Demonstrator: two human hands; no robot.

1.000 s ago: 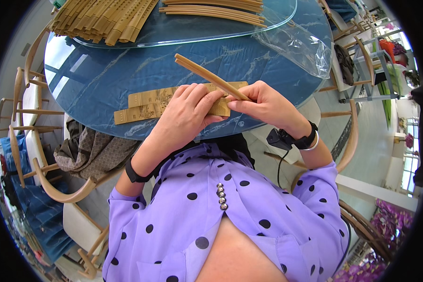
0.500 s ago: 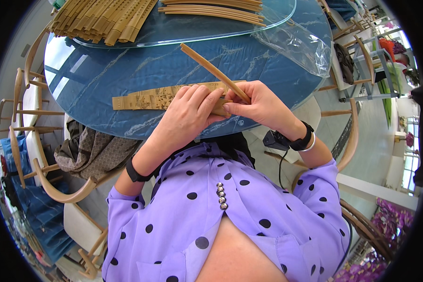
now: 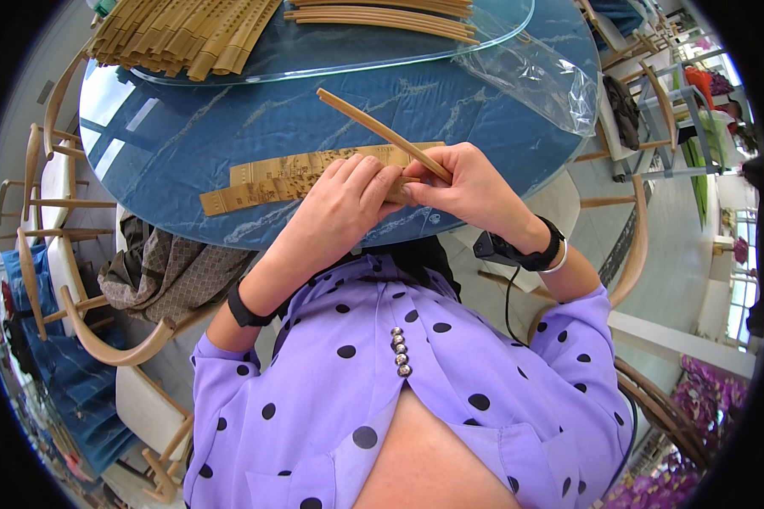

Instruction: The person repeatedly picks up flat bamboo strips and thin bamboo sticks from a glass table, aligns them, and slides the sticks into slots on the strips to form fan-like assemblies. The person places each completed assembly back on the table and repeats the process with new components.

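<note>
As the front paper sleeve (image 3: 255, 194) juts left over the blue table (image 3: 229, 119), the left hand (image 3: 354, 191) pinches it, apparently for steadiness; slanting chopsticks (image 3: 380, 131) sit gripped low in the right hand (image 3: 464, 176), likely for control.

Bare tabletop (image 3: 221, 114) ahead and left of your left grip (image 3: 348, 188): you have an open lane up to the glass turntable (image 3: 339, 56). On it, the sleeve pile (image 3: 178, 38) and loose sticks (image 3: 382, 17) block further reach. Held sticks (image 3: 369, 124) slant forward from your right grip (image 3: 464, 182), cutting the middle. Right side tighter (crumpled clear bag (image 3: 560, 89) sprawls there). Near sleeve (image 3: 242, 198) juts left, low obstacle.
</note>
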